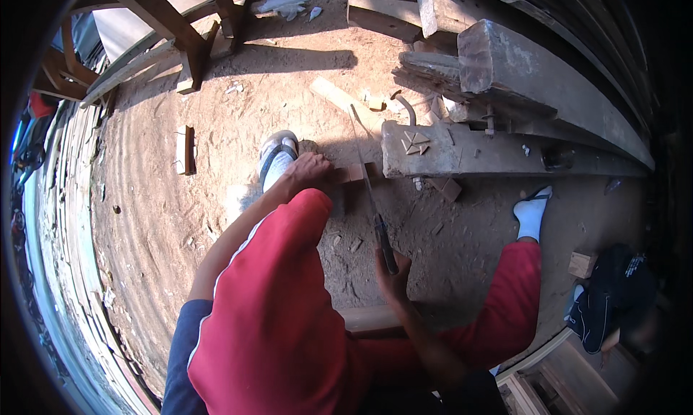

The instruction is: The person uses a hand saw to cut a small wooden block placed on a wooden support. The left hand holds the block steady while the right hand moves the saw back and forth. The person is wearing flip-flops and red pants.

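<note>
While the person is sitting low on a plank over the dirt floor (180,220), the left hand (307,171) is pressing down on a small wooden block (354,174), its grip closed over the near end, probably so the piece is not shifting under the blade. That block is lying on the ground just beside the end of a heavy grey timber beam (476,155), between the person's two feet. The right hand (393,274) is wrapping its grip tight round the dark handle of a handsaw (369,191), whose thin blade is running away from the body and crossing the block, seemingly lined up for a cut. Both knees in red trousers are spreading wide, leaving room for the arm. Small triangular offcuts (415,142) are resting on top of the beam, and more scraps are lying scattered in the dust nearby
</note>
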A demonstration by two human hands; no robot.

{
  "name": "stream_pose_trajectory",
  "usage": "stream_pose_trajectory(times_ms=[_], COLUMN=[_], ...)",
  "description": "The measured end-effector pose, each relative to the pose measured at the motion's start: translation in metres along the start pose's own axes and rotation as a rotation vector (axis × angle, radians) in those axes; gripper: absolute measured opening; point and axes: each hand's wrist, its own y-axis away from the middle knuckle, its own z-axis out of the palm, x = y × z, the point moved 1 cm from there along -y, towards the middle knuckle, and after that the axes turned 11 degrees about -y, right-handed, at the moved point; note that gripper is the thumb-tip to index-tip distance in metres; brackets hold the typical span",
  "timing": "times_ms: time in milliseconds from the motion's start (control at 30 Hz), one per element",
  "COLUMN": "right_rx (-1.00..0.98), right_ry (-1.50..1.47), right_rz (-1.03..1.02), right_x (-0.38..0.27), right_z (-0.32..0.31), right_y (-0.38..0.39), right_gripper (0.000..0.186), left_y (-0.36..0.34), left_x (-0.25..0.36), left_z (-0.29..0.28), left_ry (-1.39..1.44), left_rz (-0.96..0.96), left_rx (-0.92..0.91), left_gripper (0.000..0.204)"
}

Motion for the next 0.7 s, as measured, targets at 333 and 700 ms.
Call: stream_pose_trajectory(times_ms=[333, 700], right_rx=[0.003, -0.009], right_ry=[0.048, -0.015], right_rz=[0.072, 0.041], right_x=[-0.001, 0.017], right_z=[-0.016, 0.002], right_y=[0.015, -0.02], right_gripper=[0.053, 0.05], left_y=[0.01, 0.009], left_x=[0.003, 0.0], left_z=[0.0, -0.011], left_ry=[-0.02, -0.05], left_rz=[0.092, 0.151], left_rx=[0.364, 0.253], left_gripper=[0.013, 0.011])
